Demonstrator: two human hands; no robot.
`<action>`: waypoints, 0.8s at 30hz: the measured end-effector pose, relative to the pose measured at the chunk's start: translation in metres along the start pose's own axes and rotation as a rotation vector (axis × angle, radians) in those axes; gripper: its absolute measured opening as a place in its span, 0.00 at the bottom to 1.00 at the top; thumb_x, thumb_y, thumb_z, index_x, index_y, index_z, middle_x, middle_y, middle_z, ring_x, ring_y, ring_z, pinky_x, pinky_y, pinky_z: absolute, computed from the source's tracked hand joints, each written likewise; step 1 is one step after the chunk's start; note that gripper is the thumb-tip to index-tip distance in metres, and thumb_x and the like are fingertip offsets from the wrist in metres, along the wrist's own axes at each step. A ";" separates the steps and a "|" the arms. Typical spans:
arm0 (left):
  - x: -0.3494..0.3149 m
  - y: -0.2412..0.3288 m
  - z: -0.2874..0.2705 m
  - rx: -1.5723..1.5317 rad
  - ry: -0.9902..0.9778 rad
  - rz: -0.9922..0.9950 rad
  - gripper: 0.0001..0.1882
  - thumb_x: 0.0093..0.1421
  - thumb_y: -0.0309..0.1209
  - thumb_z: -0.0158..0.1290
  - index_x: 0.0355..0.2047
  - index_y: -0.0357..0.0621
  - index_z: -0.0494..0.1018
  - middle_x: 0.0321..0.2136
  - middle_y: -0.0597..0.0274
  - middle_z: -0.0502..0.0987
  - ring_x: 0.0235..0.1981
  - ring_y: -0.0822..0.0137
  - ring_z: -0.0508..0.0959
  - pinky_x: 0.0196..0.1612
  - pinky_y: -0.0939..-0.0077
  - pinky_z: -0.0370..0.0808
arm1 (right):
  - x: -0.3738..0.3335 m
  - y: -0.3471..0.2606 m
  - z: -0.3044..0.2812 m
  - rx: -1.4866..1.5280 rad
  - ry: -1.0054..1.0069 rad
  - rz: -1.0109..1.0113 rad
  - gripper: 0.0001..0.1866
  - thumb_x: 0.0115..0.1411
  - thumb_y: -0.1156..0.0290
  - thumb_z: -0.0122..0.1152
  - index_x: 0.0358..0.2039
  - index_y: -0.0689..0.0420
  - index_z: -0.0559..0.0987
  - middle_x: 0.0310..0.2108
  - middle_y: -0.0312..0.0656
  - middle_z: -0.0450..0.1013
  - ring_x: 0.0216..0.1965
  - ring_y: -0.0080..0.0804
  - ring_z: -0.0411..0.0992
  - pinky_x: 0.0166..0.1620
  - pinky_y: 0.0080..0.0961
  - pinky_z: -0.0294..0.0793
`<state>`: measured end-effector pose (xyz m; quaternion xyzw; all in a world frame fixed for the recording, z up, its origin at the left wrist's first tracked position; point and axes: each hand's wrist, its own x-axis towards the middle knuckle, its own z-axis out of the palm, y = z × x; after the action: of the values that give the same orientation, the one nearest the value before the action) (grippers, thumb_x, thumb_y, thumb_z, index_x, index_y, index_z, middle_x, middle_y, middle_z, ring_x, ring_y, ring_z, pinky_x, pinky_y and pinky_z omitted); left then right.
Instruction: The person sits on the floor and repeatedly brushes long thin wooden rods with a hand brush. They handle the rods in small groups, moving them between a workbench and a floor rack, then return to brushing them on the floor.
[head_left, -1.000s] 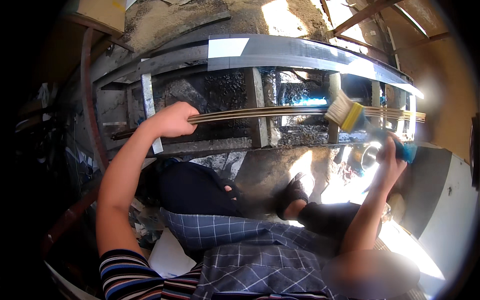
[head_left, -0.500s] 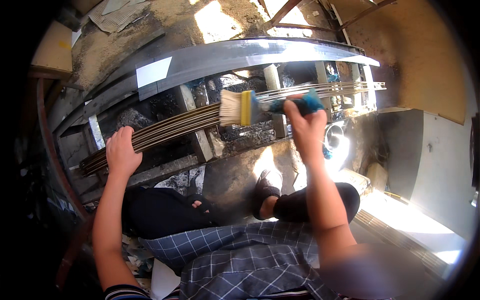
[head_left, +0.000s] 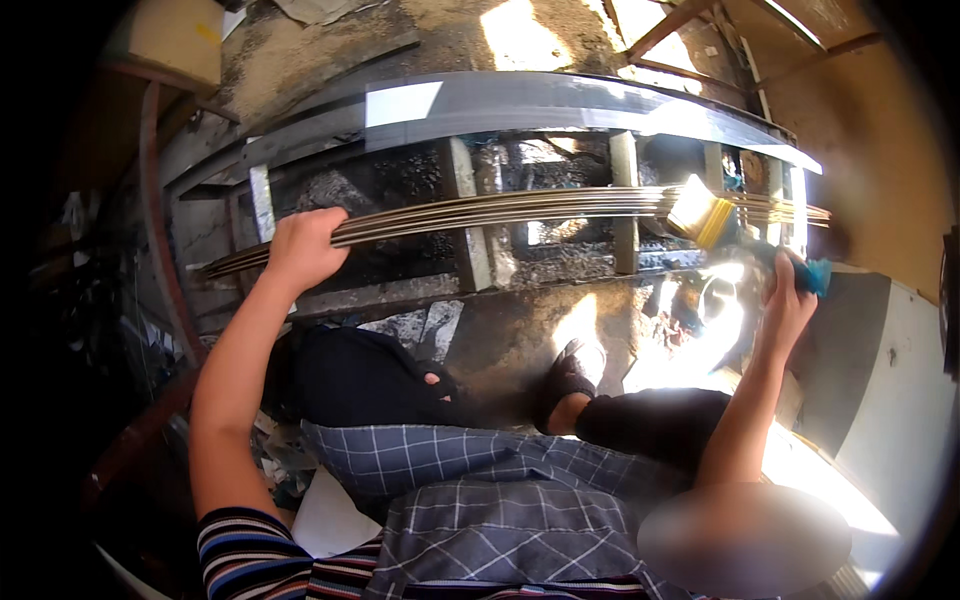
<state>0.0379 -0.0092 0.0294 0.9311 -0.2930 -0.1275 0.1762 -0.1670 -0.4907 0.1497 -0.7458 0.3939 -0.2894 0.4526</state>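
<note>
Rods (head_left: 540, 207) pass through left hand (head_left: 307, 248); brush (head_left: 710, 222) in right hand (head_left: 789, 300)

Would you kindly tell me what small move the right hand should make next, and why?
Probably sweep the brush leftward along the rods: the right hand holds it over their right part, while the left hand grips them toward their left end, leaving a long stretch between.
</note>
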 end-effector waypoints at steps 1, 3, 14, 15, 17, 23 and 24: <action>0.008 0.002 -0.014 -0.097 -0.267 -0.081 0.05 0.43 0.27 0.52 0.22 0.41 0.72 0.19 0.51 0.74 0.26 0.52 0.76 0.30 0.61 0.70 | -0.025 -0.012 0.015 0.051 -0.043 0.062 0.07 0.57 0.72 0.58 0.34 0.61 0.78 0.18 0.27 0.65 0.16 0.09 0.58 0.18 0.09 0.52; 0.021 -0.017 -0.022 -0.472 -0.729 -0.203 0.04 0.42 0.26 0.51 0.21 0.40 0.74 0.13 0.61 0.71 0.15 0.68 0.71 0.21 0.70 0.67 | -0.070 -0.031 0.053 0.137 -0.206 0.114 0.08 0.57 0.73 0.58 0.36 0.62 0.77 0.18 0.27 0.66 0.16 0.09 0.59 0.19 0.08 0.53; -0.001 0.006 0.019 0.191 0.130 -0.074 0.15 0.44 0.25 0.53 0.35 0.44 0.68 0.34 0.56 0.73 0.39 0.53 0.72 0.41 0.62 0.67 | -0.125 -0.043 0.190 0.071 -0.541 -0.044 0.09 0.53 0.72 0.59 0.33 0.63 0.75 0.23 0.45 0.74 0.25 0.32 0.74 0.31 0.25 0.72; -0.001 0.009 0.023 0.183 0.168 -0.093 0.12 0.44 0.26 0.53 0.31 0.44 0.68 0.30 0.57 0.73 0.36 0.53 0.72 0.39 0.61 0.67 | -0.105 -0.036 0.174 0.104 -0.503 0.006 0.09 0.53 0.72 0.59 0.33 0.63 0.76 0.22 0.42 0.74 0.24 0.28 0.73 0.31 0.24 0.71; 0.000 0.013 0.019 0.175 0.173 -0.091 0.09 0.43 0.25 0.52 0.27 0.43 0.66 0.26 0.56 0.71 0.33 0.51 0.72 0.36 0.59 0.67 | -0.062 -0.010 0.138 0.122 -0.410 0.019 0.08 0.54 0.73 0.59 0.33 0.63 0.76 0.22 0.36 0.74 0.24 0.20 0.71 0.29 0.19 0.70; 0.008 0.011 0.021 0.222 0.126 -0.122 0.09 0.43 0.24 0.51 0.25 0.42 0.63 0.25 0.52 0.70 0.33 0.47 0.70 0.35 0.56 0.66 | 0.060 0.026 0.025 -0.060 -0.255 -0.030 0.04 0.55 0.76 0.57 0.30 0.63 0.79 0.21 0.28 0.70 0.21 0.12 0.63 0.24 0.12 0.61; 0.010 0.013 0.022 0.226 0.133 -0.117 0.09 0.43 0.24 0.51 0.25 0.41 0.63 0.25 0.52 0.69 0.33 0.47 0.70 0.35 0.56 0.66 | 0.078 0.034 0.007 -0.128 -0.228 -0.047 0.04 0.55 0.77 0.57 0.30 0.63 0.79 0.21 0.27 0.69 0.21 0.12 0.63 0.24 0.12 0.60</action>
<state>0.0317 -0.0306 0.0129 0.9668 -0.2386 -0.0418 0.0813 -0.1319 -0.5635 0.1222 -0.8103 0.3400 -0.1875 0.4389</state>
